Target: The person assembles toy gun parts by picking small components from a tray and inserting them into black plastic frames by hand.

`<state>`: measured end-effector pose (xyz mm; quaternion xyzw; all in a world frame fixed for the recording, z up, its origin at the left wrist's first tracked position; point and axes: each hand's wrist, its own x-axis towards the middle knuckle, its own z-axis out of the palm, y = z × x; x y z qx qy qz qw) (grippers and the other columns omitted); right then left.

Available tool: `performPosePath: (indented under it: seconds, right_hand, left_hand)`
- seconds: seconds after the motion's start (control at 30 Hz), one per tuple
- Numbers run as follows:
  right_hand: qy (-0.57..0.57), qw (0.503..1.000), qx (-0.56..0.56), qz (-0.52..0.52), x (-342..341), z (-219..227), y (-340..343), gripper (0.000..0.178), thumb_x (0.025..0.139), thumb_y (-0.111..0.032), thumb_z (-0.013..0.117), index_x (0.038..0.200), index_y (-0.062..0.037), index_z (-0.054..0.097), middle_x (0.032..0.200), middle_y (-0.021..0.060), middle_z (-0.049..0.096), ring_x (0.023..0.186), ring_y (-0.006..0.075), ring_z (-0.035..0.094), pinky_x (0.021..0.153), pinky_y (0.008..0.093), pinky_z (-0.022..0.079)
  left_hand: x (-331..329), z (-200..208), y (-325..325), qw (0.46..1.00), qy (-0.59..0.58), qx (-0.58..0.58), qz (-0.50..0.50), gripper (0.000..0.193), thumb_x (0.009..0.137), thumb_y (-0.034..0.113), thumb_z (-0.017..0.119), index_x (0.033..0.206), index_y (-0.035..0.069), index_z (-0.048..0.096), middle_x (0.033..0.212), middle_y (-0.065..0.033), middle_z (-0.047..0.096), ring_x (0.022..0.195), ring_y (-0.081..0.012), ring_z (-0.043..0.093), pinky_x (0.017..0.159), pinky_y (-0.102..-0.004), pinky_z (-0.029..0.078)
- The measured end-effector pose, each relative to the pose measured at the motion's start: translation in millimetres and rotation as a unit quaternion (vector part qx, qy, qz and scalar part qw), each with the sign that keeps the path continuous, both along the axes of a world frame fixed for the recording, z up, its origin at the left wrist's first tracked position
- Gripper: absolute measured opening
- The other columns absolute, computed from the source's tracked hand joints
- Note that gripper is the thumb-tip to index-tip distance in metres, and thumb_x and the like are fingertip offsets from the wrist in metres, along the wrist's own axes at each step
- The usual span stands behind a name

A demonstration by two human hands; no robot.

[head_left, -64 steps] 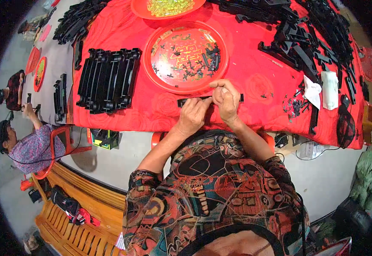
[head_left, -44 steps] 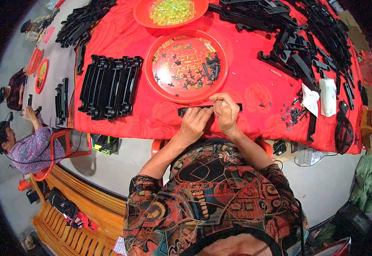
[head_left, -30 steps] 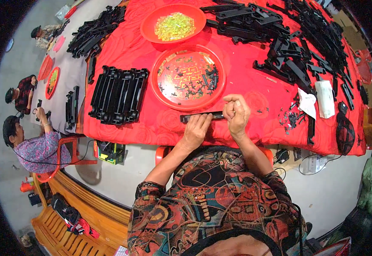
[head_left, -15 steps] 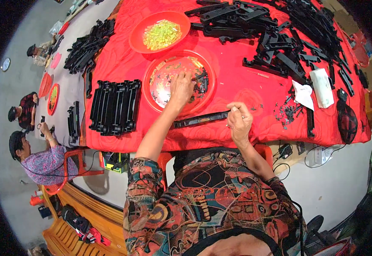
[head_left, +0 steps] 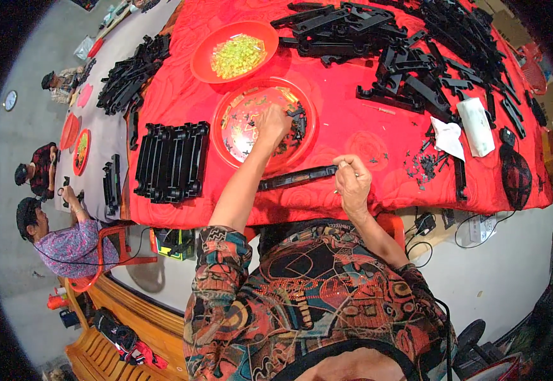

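Observation:
My left hand (head_left: 273,126) reaches into a round red tray (head_left: 218,141) that holds small black parts (head_left: 297,130) and yellowish bits. Its fingers are curled down among the parts, and their tips are hidden. My right hand (head_left: 354,183) is closed in a pinch above the table's near edge. Something thin and small seems to poke out of it, too small to name. Between the hands a long black plastic piece (head_left: 289,178) lies on the red cloth, its right end by my right fingers.
A red bowl of yellow-green pieces (head_left: 238,56) stands behind the tray. Black strips (head_left: 172,162) lie in a row at left; a large heap (head_left: 410,63) fills the far right. Small black bits (head_left: 424,166), a tissue (head_left: 448,138) and a white roll (head_left: 476,127) lie right. Other people sit left.
My left hand has shifted slightly within the tray, its fingers more curled. My right hand has barely moved. The whole view has shifted a little.

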<state>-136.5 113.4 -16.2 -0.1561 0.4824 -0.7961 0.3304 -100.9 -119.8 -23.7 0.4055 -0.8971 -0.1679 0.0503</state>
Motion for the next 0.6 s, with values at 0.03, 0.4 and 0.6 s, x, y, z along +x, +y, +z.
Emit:
performPosePath:
  seconds: [0.03, 0.4, 0.6]
  right_hand:
    - [0.001, 1.0, 0.0, 0.0, -0.4, 0.4, 1.0, 0.011, 0.09, -0.006, 0.047, 0.088, 0.0004, 0.056, 0.052, -0.0079, 0.032, 0.04, 0.0005, 0.027, 0.035, 0.0188, 0.021]
    - [-0.038, 0.999, -0.005, -0.001, 0.3, 2.4, 7.2, 0.011, 0.09, -0.006, 0.047, 0.088, 0.0003, 0.055, 0.052, -0.0072, 0.032, 0.039, 0.001, 0.026, 0.034, 0.0186, 0.023]
    - [-0.043, 0.999, 0.005, 0.003, -2.8, 4.2, 7.6, 0.009, 0.09, -0.007, 0.049, 0.09, -0.001, 0.056, 0.053, -0.0075, 0.034, 0.04, 0.0007, 0.027, 0.035, 0.0178, 0.023]
  left_hand:
    - [-0.3, 3.8, 6.1, 1.0, 0.008, -0.023, 0.006, 0.017, 0.068, 0.015, 0.064, 0.074, -0.002, 0.064, 0.076, -0.0235, 0.064, 0.075, -0.0389, 0.064, 0.067, -0.048, 0.05]
    - [-12.2, -6.2, 26.4, 0.991, 0.081, -0.087, 0.059, 0.018, 0.067, 0.008, 0.054, 0.077, -0.003, 0.063, 0.073, -0.0278, 0.061, 0.071, -0.0422, 0.062, 0.065, -0.051, 0.048]
    - [5.1, -3.2, 10.0, 0.988, 0.118, -0.066, 0.08, 0.017, 0.071, 0.011, 0.055, 0.069, -0.001, 0.066, 0.071, -0.0261, 0.062, 0.067, -0.0409, 0.063, 0.063, -0.0497, 0.049]
